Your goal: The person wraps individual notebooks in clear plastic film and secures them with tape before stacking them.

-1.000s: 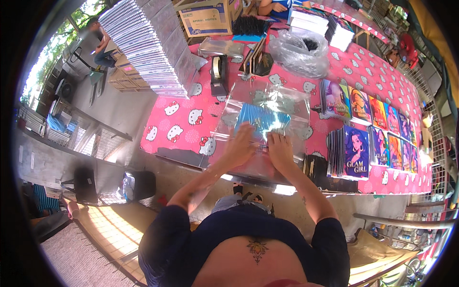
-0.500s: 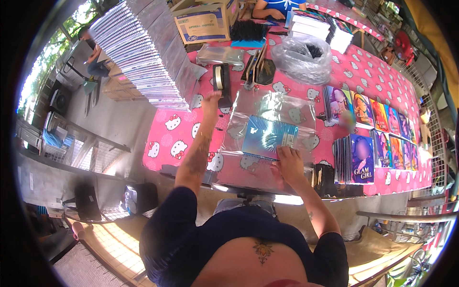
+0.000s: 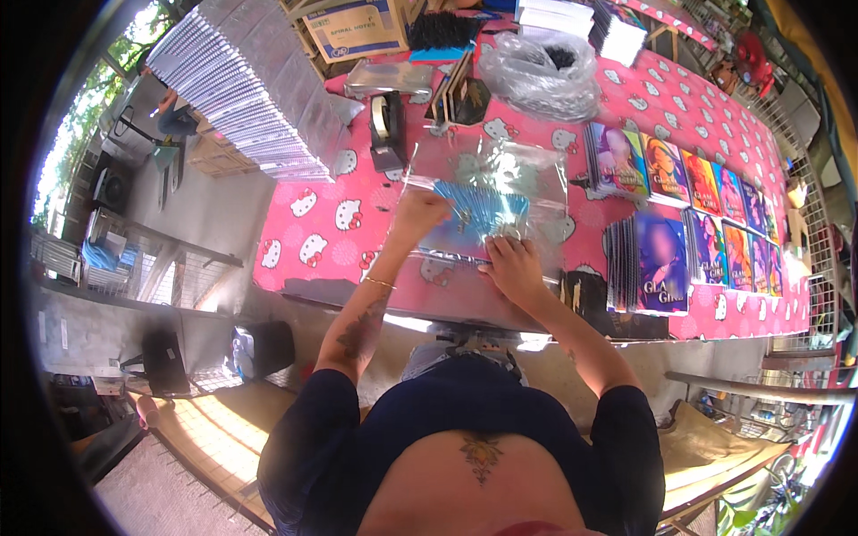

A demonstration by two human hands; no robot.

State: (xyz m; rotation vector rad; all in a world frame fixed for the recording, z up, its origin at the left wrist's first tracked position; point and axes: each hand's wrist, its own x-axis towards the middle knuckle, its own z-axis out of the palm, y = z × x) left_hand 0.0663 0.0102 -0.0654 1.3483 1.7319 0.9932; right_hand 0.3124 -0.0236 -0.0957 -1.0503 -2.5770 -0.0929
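Note:
A blue spiral notebook lies under glossy clear plastic film on the table in front of me. My left hand is closed at the notebook's left edge, over the film; whatever its curled fingers hold is too small to make out. The fingers of my right hand rest on the film along the notebook's lower right edge, thumb held apart. Beyond my left hand stands a black tape dispenser with a roll of tape in it.
A tall stack of spiral-bound notebooks rises at the left. Colourful notebooks stand in rows at the right. Farther back are a cardboard box, a bundle in clear plastic and white stacks. A pink patterned cloth covers the table.
My left hand has come from the tape dispenser back to the notebook's left edge, its fingers closed. My right hand stays by the notebook's lower right edge. The whole view has shifted slightly.

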